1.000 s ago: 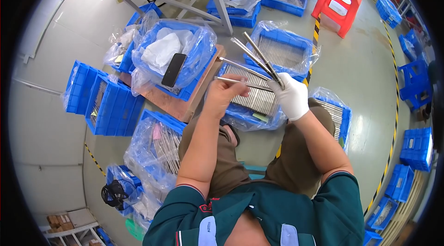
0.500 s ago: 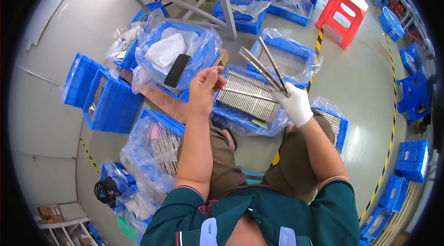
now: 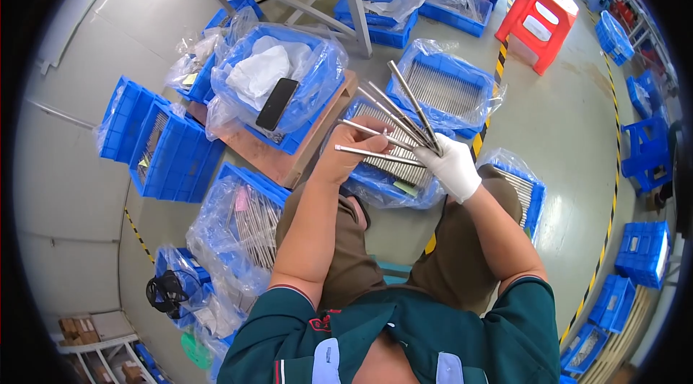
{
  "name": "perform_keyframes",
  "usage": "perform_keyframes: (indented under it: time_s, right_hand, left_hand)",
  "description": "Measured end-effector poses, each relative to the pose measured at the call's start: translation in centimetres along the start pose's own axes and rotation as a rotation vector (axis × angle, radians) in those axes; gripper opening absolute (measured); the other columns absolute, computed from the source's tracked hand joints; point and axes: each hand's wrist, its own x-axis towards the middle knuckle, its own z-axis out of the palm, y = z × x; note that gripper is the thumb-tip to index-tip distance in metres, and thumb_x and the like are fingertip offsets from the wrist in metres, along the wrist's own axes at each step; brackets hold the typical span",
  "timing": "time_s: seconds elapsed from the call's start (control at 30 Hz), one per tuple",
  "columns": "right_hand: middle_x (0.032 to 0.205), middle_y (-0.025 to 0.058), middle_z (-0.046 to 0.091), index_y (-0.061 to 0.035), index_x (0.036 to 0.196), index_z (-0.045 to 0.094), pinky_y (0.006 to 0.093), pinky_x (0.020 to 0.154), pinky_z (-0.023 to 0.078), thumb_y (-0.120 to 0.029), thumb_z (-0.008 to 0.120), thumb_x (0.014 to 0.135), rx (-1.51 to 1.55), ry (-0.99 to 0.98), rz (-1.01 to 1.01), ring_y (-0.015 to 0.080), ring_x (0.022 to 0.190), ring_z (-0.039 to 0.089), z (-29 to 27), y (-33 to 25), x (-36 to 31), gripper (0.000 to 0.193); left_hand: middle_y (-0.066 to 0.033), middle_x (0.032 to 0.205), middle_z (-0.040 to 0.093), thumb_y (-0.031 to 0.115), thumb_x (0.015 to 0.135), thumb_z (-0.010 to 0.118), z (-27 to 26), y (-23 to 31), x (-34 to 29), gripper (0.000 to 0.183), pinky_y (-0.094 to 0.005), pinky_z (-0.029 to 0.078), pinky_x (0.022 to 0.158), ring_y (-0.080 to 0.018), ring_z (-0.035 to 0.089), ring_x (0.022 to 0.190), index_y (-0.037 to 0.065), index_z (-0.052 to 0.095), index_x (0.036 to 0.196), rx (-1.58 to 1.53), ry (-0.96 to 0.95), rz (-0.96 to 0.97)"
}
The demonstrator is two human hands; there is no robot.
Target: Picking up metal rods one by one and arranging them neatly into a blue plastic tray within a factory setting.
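In my white-gloved right hand (image 3: pixel 451 169) is a fan of several slim, shiny metal rods (image 3: pixel 395 115), gripped at their lower right ends. The rods spread up and to the left. My bare left hand (image 3: pixel 354 153) is closed among the leftmost rods, thumb and fingers meeting at one metal rod (image 3: pixel 361 129); its fingertips are partly covered. Another rod (image 3: pixel 379 156) crosses in front of that hand. Below both hands stands a blue crate (image 3: pixel 393 195) lined with clear plastic, holding rows of similar rods.
Beyond it is another blue crate of rods (image 3: pixel 451 88). To the left, a black phone (image 3: pixel 277 104) lies on a plastic-lined crate on a wooden board (image 3: pixel 317 156). A crate with loose rods (image 3: pixel 253 229) is beside my left leg. A red stool (image 3: pixel 538 23) stands far right.
My left hand has moved right and down, in among the rods. The rods in my right hand are now fanned wider, with two reaching across to the left hand.
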Motion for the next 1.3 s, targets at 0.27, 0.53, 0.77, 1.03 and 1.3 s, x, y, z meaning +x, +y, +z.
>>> perform_keyframes:
  time_s: [0.27,0.53,0.77,1.03,1.3]
  right_hand:
    - [0.069,-0.0011,0.057,-0.0006,0.1,0.063,0.0228,0.055,0.041,-0.017,0.063,0.084,0.166,-0.075,0.175,0.0047,0.06,0.047,-1.7,-0.1,0.2,0.023]
    - [0.069,-0.0013,0.053,-0.0018,0.093,0.06,0.0211,0.048,0.034,-0.018,0.061,0.088,0.574,-0.367,0.275,0.0052,0.055,0.042,-0.7,1.2,-0.7,0.017]
    - [0.069,-0.0011,0.054,-0.0027,0.093,0.06,0.0207,0.048,0.033,-0.018,0.062,0.087,0.582,-0.387,0.297,0.005,0.054,0.042,-0.8,0.3,-0.8,0.017]
    - [0.069,-0.0007,0.054,-0.0028,0.094,0.06,0.0205,0.048,0.034,-0.018,0.062,0.087,0.566,-0.389,0.317,0.0051,0.055,0.043,-1.0,0.1,-0.8,0.017]
    - [0.07,-0.0009,0.054,-0.0031,0.096,0.059,0.0198,0.047,0.034,-0.018,0.062,0.086,0.659,-0.457,0.294,0.0045,0.055,0.043,-0.6,0.7,-0.6,0.018]
  left_hand:
    - [-0.004,0.068,0.057,0.013,0.089,0.055,-2.4,2.2,-0.5,0.019,-0.0215,0.044,0.058,-0.0101,0.053,0.06,-0.004,0.06,0.096,-0.054,0.301,0.289]
    - [-0.0051,0.073,0.058,0.024,0.09,0.058,-2.7,2.1,-0.3,0.029,-0.0224,0.044,0.062,-0.0114,0.054,0.065,-0.003,0.06,0.101,-0.13,0.147,0.209]
    - [-0.006,0.072,0.059,0.02,0.089,0.058,-3.3,2.0,-0.7,0.027,-0.0234,0.043,0.061,-0.0126,0.054,0.064,-0.004,0.061,0.101,-0.186,0.029,0.215]
    - [-0.0063,0.074,0.059,0.017,0.087,0.06,-3.0,2.0,-0.5,0.026,-0.0236,0.043,0.062,-0.012,0.054,0.064,-0.005,0.06,0.103,-0.136,0.069,0.173]
    - [-0.0094,0.088,0.064,0.009,0.08,0.067,-0.3,0.2,-0.5,0.029,-0.0245,0.047,0.071,-0.0128,0.061,0.08,-0.005,0.058,0.105,-0.175,-0.114,-0.043]
